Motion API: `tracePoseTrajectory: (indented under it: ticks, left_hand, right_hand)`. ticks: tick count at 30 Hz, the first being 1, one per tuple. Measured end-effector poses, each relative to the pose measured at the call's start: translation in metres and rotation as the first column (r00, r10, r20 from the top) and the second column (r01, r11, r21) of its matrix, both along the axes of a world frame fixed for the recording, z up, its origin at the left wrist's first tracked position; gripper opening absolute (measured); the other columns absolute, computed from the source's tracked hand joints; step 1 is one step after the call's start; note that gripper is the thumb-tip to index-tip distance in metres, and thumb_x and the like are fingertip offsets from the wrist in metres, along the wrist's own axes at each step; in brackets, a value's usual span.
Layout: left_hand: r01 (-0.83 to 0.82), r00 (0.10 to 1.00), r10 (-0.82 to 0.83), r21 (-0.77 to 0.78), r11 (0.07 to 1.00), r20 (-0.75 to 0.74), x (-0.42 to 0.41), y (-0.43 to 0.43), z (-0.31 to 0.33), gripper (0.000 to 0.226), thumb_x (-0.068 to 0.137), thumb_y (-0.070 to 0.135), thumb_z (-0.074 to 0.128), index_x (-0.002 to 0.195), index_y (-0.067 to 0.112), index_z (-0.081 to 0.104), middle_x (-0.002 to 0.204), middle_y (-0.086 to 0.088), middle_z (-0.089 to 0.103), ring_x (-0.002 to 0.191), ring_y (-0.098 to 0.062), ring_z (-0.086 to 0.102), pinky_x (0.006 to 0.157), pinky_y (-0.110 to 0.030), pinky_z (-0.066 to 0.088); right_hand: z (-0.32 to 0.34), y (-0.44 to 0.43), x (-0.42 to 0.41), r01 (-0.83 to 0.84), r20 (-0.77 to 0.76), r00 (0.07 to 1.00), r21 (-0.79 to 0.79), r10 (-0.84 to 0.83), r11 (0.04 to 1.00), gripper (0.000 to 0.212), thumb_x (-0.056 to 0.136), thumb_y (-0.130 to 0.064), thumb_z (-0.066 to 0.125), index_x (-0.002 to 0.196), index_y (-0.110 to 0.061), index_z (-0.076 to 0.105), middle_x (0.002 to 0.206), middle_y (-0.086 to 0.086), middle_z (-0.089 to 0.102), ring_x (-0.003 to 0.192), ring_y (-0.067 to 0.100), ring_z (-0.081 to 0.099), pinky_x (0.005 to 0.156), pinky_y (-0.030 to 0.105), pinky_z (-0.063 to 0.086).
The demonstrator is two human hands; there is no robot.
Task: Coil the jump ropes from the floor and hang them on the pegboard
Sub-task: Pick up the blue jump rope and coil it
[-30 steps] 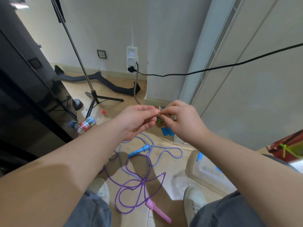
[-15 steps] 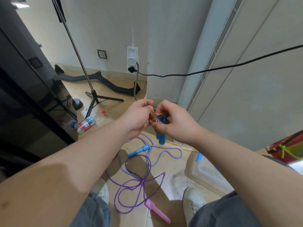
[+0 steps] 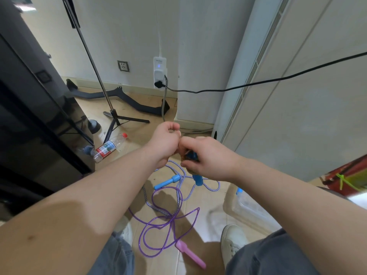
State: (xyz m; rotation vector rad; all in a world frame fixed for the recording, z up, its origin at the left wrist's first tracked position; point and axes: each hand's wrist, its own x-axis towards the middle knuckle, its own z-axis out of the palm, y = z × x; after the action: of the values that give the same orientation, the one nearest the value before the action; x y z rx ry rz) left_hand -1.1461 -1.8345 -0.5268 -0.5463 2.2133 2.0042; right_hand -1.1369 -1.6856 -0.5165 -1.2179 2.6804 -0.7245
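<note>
My right hand (image 3: 208,158) grips a bundled jump rope with blue handles (image 3: 197,178) at chest height; one handle end pokes out below my fist. My left hand (image 3: 166,140) is curled tight against the bundle's top and seems to pinch a thin brownish band there, mostly hidden by my fingers. On the floor below lie a blue-and-white striped rope (image 3: 187,188) with a blue handle (image 3: 167,181), and a purple rope (image 3: 172,221) with a pink handle (image 3: 191,257). No pegboard is in view.
A clear plastic bin (image 3: 253,210) stands on the floor at right. A plastic bottle (image 3: 109,148), a tripod stand (image 3: 115,121) and a dark cabinet (image 3: 35,124) are at left. A black cable (image 3: 258,83) runs from the power strip (image 3: 160,73) across the wall. My shoes flank the purple rope.
Both hands have dropped and turned; my right hand now wraps the blue-handled bundle from above, and my left fist has closed against its top.
</note>
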Motion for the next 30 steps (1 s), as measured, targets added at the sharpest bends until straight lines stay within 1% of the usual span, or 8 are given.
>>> tracePoseTrajectory:
  ticks: [4,8,12,16,21,24,27,30]
  left_hand:
    - [-0.002,1.0,0.002,0.036,0.999,0.017,0.006,0.006,-0.001,0.017,0.1,0.008,0.047,0.115,0.016,0.051,0.083,-0.008,0.053,0.063,-0.017,0.045,0.058,-0.03,0.044]
    - [-0.011,0.999,0.005,0.125,0.992,0.048,0.012,0.013,0.008,0.015,0.098,0.009,0.055,0.113,0.011,0.053,0.086,-0.01,0.057,0.06,-0.013,0.054,0.046,-0.02,0.049]
    - [-0.051,0.998,0.044,0.195,0.979,0.04,0.019,0.015,0.014,0.023,0.099,0.005,0.052,0.122,0.004,0.051,0.095,-0.015,0.06,0.062,-0.012,0.061,0.058,-0.026,0.061]
    - [-0.083,0.996,0.077,0.172,0.982,0.044,0.026,0.016,0.023,0.019,0.099,0.001,0.048,0.115,0.009,0.053,0.076,-0.008,0.057,0.056,-0.011,0.053,0.06,-0.023,0.056]
    - [-0.134,0.99,0.126,0.177,0.975,0.06,0.035,0.004,0.034,0.02,0.098,-0.001,0.047,0.097,0.018,0.05,0.08,-0.008,0.052,0.059,-0.013,0.049,0.056,-0.025,0.047]
    - [-0.091,0.996,0.087,0.203,0.975,0.028,0.036,-0.006,0.032,0.012,0.099,0.004,0.051,0.102,0.016,0.05,0.074,-0.008,0.057,0.055,-0.012,0.051,0.054,-0.023,0.049]
    - [-0.051,0.998,0.055,0.203,0.978,-0.016,0.025,-0.021,0.028,0.01,0.099,0.008,0.055,0.104,0.014,0.049,0.074,-0.009,0.06,0.053,-0.013,0.055,0.045,-0.019,0.048]
    - [-0.015,0.999,0.02,0.155,0.988,-0.026,-0.001,-0.033,0.017,0.009,0.097,0.009,0.058,0.103,0.015,0.054,0.077,-0.008,0.066,0.063,-0.014,0.062,0.051,-0.022,0.05]
  right_hand:
    - [-0.009,0.006,0.009,0.058,0.001,0.998,-0.004,-0.058,0.998,0.021,0.086,-0.026,0.068,0.095,-0.021,0.051,0.083,-0.008,0.06,0.082,0.018,0.05,0.071,0.033,0.041]
    - [-0.014,0.011,0.021,0.196,-0.053,0.979,0.023,-0.195,0.98,0.028,0.085,-0.041,0.068,0.092,-0.026,0.046,0.081,-0.009,0.06,0.084,0.019,0.049,0.07,0.034,0.044]
    - [-0.005,0.019,0.027,0.275,-0.144,0.951,-0.016,-0.274,0.961,0.016,0.087,-0.022,0.059,0.086,-0.023,0.044,0.075,-0.003,0.058,0.074,0.027,0.054,0.067,0.037,0.047]
    - [0.003,0.016,0.041,0.179,-0.235,0.954,-0.044,-0.184,0.983,0.013,0.088,-0.016,0.055,0.09,-0.025,0.047,0.075,-0.001,0.058,0.072,0.028,0.053,0.063,0.038,0.046]
    - [0.013,0.007,0.039,-0.001,-0.297,0.955,0.006,0.002,1.0,0.005,0.091,-0.016,0.057,0.097,-0.017,0.057,0.074,-0.005,0.054,0.072,0.025,0.048,0.064,0.034,0.038]
    - [0.014,-0.001,0.029,0.039,-0.182,0.983,0.002,-0.038,0.999,0.012,0.09,-0.03,0.065,0.09,-0.02,0.06,0.072,-0.011,0.056,0.074,0.018,0.052,0.068,0.034,0.045]
    - [0.008,-0.012,0.01,0.224,0.01,0.975,-0.071,-0.223,0.972,0.025,0.09,-0.044,0.065,0.082,-0.02,0.069,0.074,-0.007,0.069,0.075,0.014,0.061,0.072,0.032,0.049]
    - [-0.006,-0.019,-0.024,0.406,0.189,0.905,-0.121,-0.38,0.906,0.016,0.084,-0.037,0.073,0.084,-0.023,0.066,0.077,-0.008,0.07,0.075,0.006,0.063,0.07,0.024,0.049]
